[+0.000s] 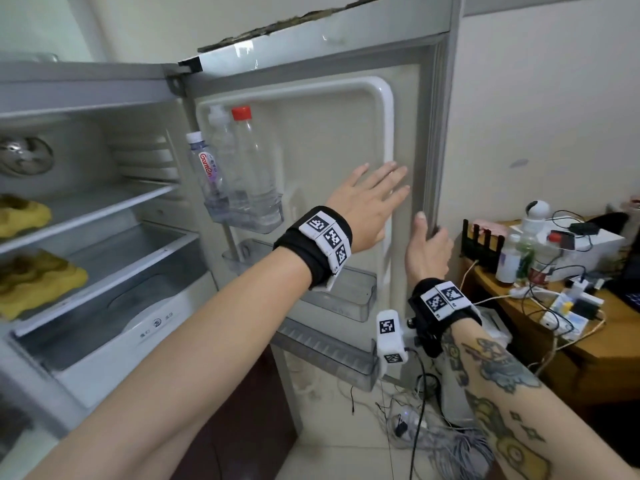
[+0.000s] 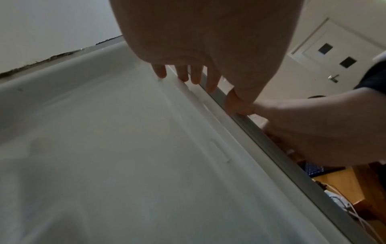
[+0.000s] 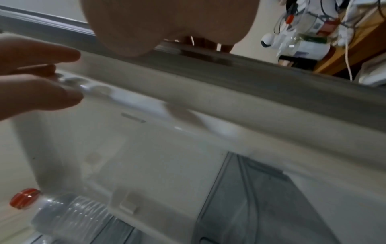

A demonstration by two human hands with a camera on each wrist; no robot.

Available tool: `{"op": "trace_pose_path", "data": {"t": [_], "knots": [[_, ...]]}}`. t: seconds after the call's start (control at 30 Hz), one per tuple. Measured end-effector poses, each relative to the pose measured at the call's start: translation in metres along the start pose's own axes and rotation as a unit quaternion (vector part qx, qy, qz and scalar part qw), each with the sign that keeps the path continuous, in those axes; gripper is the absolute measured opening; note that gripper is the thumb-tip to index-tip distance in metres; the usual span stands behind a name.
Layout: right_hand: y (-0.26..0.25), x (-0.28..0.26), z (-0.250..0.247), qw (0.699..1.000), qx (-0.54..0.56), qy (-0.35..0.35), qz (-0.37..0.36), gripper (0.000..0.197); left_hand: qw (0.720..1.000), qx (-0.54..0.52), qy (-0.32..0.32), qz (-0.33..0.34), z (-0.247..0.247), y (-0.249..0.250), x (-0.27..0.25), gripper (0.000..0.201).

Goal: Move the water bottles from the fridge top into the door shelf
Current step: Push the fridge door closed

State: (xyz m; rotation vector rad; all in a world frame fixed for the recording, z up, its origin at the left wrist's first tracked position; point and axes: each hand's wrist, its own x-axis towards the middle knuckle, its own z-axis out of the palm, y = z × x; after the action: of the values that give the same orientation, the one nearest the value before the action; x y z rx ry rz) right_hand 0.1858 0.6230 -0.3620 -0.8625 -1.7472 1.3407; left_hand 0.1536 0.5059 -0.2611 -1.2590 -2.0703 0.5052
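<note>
Three water bottles stand in the top door shelf [image 1: 258, 225] of the open fridge door [image 1: 329, 140]: a red-capped clear bottle [image 1: 254, 168], a white-capped clear bottle [image 1: 223, 150] and a labelled bottle [image 1: 206, 164]. My left hand [image 1: 370, 199] lies flat on the door's inner liner to the right of them, fingers [image 2: 183, 74] straight. My right hand [image 1: 427, 247] grips the door's outer edge, fingers curled behind it and thumb on the inner side. The right wrist view shows the red-capped bottle [image 3: 69, 213] low at the left. The fridge top is out of sight.
Two lower door shelves [image 1: 349, 299] hang under my arms. Inside the fridge, yellow items [image 1: 38, 282] lie on the shelves. A wooden table [image 1: 588, 344] crowded with cables, bottles and a white camera stands right of the door. Cables lie on the floor [image 1: 415, 427].
</note>
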Motion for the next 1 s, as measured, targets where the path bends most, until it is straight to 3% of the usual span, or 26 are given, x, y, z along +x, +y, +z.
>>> {"op": "trace_pose_path", "data": {"t": [0.17,0.33,0.53,0.7,0.8,1.0], "knots": [[0.007,-0.002,-0.010,0.999,-0.024,-0.016,-0.015,0.079,1.000,-0.001,0.003,-0.019,-0.007,0.000,-0.008,0.069],[0.010,-0.027,-0.010,1.000,0.013,0.009,-0.022,0.071,0.995,-0.017,0.078,-0.054,-0.014,0.005,-0.027,0.069],[0.000,-0.096,0.005,0.995,0.062,0.079,-0.013,0.087,0.976,-0.069,0.178,-0.103,-0.033,0.001,-0.062,0.069],[-0.005,-0.166,0.017,0.995,0.078,0.057,-0.025,0.086,0.964,-0.036,0.238,-0.116,-0.036,-0.008,-0.110,0.071],[-0.012,-0.207,0.027,0.995,0.083,0.052,-0.018,0.087,0.962,-0.037,0.235,-0.137,-0.039,-0.018,-0.151,0.073],[-0.032,-0.303,0.063,0.993,0.111,0.040,-0.012,0.082,0.972,-0.037,0.164,-0.163,-0.049,-0.044,-0.252,0.080]]}}
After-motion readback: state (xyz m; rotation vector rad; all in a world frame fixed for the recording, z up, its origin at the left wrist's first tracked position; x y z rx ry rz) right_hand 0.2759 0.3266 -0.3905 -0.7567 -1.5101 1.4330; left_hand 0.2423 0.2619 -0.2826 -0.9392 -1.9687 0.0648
